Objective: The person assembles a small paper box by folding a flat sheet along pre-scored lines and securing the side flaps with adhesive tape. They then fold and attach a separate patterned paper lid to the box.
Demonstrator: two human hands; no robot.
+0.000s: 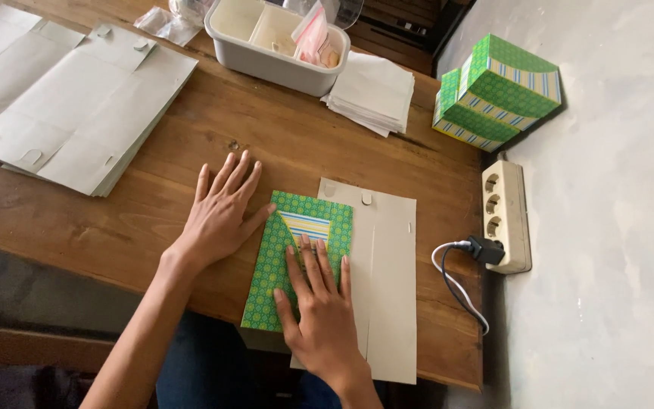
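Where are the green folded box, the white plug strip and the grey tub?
Green folded box [266, 280]: head view, its patterned left flap.
White plug strip [506, 216]: head view, its socket face.
Grey tub [266, 62]: head view, its front wall.

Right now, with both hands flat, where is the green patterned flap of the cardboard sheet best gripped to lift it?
Probably the green flap's long left edge, from the left. The right hand presses flat on its middle, its right side joins the grey cardboard sheet, and the left hand lies flat just beside that free edge.
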